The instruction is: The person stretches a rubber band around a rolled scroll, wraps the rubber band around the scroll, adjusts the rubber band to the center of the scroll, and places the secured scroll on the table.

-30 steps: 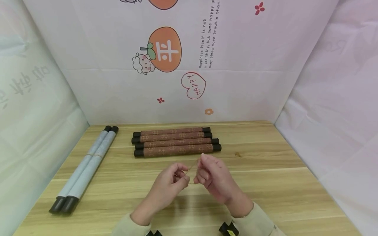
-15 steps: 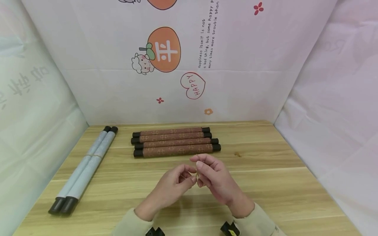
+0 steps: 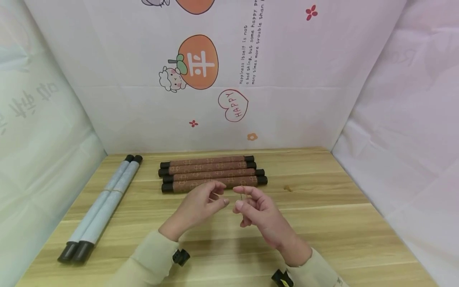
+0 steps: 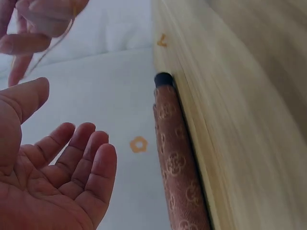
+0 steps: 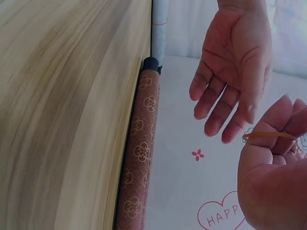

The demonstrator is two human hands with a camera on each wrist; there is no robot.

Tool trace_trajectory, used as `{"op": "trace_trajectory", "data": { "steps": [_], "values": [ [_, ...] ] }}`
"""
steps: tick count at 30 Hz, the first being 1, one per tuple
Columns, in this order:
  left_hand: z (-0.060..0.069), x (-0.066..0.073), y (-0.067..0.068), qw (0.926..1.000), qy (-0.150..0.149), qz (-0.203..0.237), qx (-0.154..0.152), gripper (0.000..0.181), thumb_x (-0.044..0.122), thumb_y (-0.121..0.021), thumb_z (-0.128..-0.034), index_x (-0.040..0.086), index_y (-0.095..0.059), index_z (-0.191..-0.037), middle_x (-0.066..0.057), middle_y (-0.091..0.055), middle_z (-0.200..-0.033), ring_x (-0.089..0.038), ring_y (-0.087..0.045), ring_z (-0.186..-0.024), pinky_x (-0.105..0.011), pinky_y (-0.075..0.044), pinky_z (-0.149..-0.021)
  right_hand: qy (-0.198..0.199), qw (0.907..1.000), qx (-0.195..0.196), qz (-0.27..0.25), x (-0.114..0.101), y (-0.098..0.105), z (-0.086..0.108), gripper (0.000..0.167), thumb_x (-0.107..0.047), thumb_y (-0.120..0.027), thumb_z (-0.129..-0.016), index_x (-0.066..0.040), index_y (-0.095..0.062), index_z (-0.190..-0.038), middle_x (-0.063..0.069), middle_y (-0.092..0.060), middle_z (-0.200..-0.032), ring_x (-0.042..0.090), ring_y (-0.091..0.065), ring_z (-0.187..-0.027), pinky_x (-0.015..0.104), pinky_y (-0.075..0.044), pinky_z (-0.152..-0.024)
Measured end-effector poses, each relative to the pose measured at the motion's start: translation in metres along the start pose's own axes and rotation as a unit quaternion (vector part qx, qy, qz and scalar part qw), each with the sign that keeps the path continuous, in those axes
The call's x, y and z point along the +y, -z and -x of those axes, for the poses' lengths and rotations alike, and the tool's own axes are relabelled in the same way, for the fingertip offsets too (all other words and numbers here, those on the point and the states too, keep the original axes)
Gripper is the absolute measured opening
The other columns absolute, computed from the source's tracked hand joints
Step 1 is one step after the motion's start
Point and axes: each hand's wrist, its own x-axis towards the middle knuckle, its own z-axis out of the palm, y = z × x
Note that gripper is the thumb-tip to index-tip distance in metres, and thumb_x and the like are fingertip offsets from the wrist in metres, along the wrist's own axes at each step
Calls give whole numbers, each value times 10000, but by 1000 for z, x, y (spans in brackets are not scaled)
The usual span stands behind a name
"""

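Observation:
My right hand (image 3: pixel 263 215) holds a thin tan rubber band (image 5: pixel 271 135), looped over its bent fingers and stretched between thumb and forefinger. Facing it, my left hand (image 3: pixel 201 203) has loosely bent, spread fingers with nothing in them; a small gap parts the two hands. Just beyond them, several brown patterned rolls (image 3: pixel 215 184) with black ends lie side by side on the wooden table. The left hand's fingers overlap the nearest roll in the head view, though the left wrist view shows them apart from it.
Two pale grey rolls (image 3: pixel 104 211) with black ends lie slantwise at the left, a thin band around their middle. A white printed cloth (image 3: pixel 287 99) hangs behind the wooden table (image 3: pixel 322 223) and along both sides.
Both hands worked at the rubber band earlier. The left hand has since let go and moved up and left, towards the brown rolls. The band stays on the right hand, whose fingers have spread.

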Motion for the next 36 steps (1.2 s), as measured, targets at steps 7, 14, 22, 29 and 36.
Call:
{"op": "trace_trajectory", "data": {
  "steps": [7,14,22,29,36],
  "values": [
    [-26,-12,6,9922,-75,-1245,11,651,394,-770,-948,85,-561,-1481,-121,-625,-1439,-317,-613,-1296,-505,-525,-1049,-109,9995,7,308,0,0,1,463,-217,-616,-1055,-34,-496,-1464,84,-721,-1020,126,-636,-697,341,-601,-743],
    [-49,-28,4,9784,189,-2050,-208,762,454,-759,-944,60,-488,-1538,-147,-542,-1531,-353,-540,-1385,-520,-452,-1141,-260,9987,-56,430,1,1,1,480,-208,-629,-1049,-23,-488,-1469,113,-724,-1053,158,-680,-902,322,-602,-739],
    [-70,-45,-1,9725,409,-2267,-350,838,412,-787,-932,38,-414,-1582,-173,-465,-1596,-373,-488,-1435,-530,-423,-1166,-348,9983,-104,447,3,1,3,478,-204,-639,-1046,-28,-491,-1466,113,-721,-1074,156,-671,-908,324,-603,-740],
    [-79,-53,-5,9630,531,-2591,-513,844,382,-800,-926,75,-397,-1600,-150,-449,-1614,-363,-439,-1477,-525,-368,-1208,-381,9979,-131,508,3,0,4,504,-216,-656,-1037,-14,-489,-1468,70,-732,-1057,144,-659,-808,322,-601,-742],
    [-84,-61,-9,9481,427,-3105,-533,797,377,-790,-935,69,-436,-1579,-148,-486,-1586,-366,-472,-1450,-530,-385,-1193,-434,9978,-130,491,3,-1,5,522,-229,-666,-1032,-26,-484,-1478,89,-735,-1085,161,-665,-824,332,-600,-754]
  ]
}}
